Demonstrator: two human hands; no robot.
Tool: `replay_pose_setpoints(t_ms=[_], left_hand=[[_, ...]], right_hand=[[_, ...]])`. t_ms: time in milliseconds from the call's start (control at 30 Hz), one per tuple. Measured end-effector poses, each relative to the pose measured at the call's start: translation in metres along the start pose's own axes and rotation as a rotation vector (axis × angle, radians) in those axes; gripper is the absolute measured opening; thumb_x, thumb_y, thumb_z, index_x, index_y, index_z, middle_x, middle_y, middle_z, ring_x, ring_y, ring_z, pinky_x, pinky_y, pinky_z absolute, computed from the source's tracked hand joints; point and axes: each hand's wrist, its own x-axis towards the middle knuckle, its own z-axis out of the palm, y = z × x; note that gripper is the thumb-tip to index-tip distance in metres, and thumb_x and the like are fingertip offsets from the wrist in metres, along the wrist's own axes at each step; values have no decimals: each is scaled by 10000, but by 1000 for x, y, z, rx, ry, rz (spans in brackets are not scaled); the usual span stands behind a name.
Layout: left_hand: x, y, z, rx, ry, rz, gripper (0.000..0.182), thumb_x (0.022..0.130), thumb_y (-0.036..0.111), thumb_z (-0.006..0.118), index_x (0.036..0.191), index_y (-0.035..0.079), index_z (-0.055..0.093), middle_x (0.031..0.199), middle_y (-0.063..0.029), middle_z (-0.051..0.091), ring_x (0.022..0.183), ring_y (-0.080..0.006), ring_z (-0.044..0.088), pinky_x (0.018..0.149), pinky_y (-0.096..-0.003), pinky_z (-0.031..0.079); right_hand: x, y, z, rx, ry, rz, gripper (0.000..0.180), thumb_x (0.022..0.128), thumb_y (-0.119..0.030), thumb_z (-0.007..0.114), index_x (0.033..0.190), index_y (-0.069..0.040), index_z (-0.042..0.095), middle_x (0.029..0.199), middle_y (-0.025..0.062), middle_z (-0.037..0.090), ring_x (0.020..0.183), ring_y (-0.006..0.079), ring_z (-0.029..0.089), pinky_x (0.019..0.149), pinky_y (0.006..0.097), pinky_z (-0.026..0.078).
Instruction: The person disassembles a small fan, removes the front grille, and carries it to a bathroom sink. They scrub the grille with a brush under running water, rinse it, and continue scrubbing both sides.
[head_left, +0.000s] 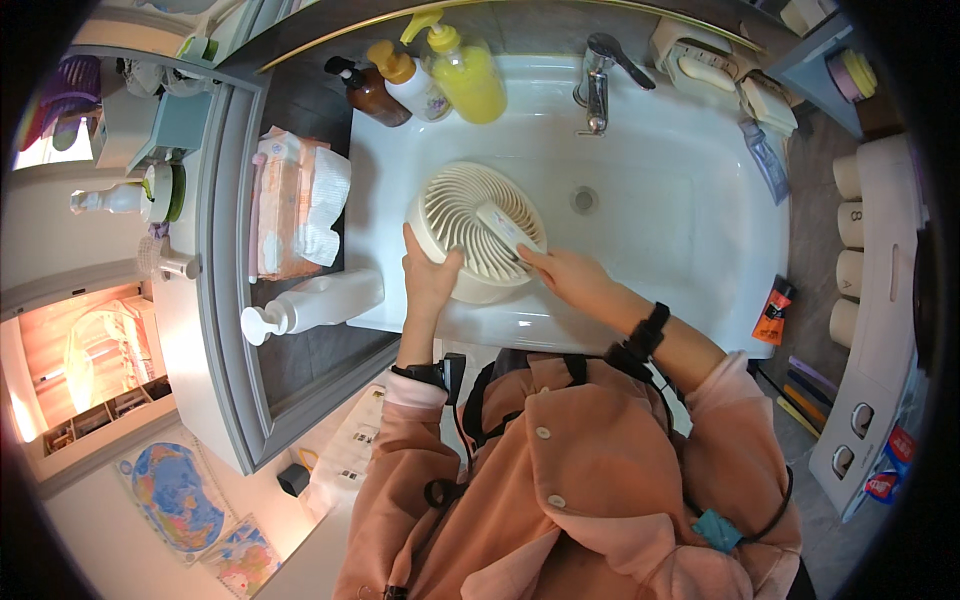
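Observation:
A round cream plastic fan grille cover (448, 196) with curved spiral ribs is tilted over the left part of a white sink basin (637, 247). My left hand (431, 274) grips the cover's lower left rim, thumb over the edge. Between the fingertips of my right hand (574, 279) is the end of a small white brush-like tool (504, 226), which lies against the ribs. The underside of the tool is hidden, so bristles cannot be made out. A metal drain (583, 199) shows to the right of the cover.
A chrome faucet (598, 90) rises at the back. Pump bottles, including a yellow one (471, 82), stand on the back left rim. Tissue packs (285, 206) and a white bottle (330, 301) lie at left. Soap boxes (697, 67), a blue tube (763, 161) and an orange tube (774, 311) are at right.

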Motion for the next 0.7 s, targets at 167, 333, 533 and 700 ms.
replay_pose_setpoints(t_ms=[167,333,533,700], left_hand=[[2,8,-4,28,-15,16,623,702,135,650,1245,0,377,1008,-204,662,933,-335,663,809,-401,513],[6,11,-8,46,-30,43,627,708,139,648,1256,19,367,1014,-195,662,936,-329,663,815,-398,513],[7,10,-7,54,-44,9,624,713,145,645,1260,42,363,1042,-192,655,948,-333,660,830,-406,509],[5,8,-5,56,-29,-27,608,714,146,642,1251,43,375,1039,-192,655,954,-334,657,838,-410,504]], right_hand=[[48,12,4,-18,-20,62,475,913,-130,520,1374,-217,443,764,162,586,669,351,581,612,440,471],[21,3,-12,-71,-81,-54,490,902,-104,513,1373,-217,445,745,170,583,648,352,572,603,433,467],[38,-12,2,68,-18,81,480,908,-120,494,1372,-232,443,777,172,594,666,346,588,601,436,468],[67,19,25,-1,122,133,445,936,-166,466,1374,-241,435,792,169,599,689,348,602,597,443,467]])
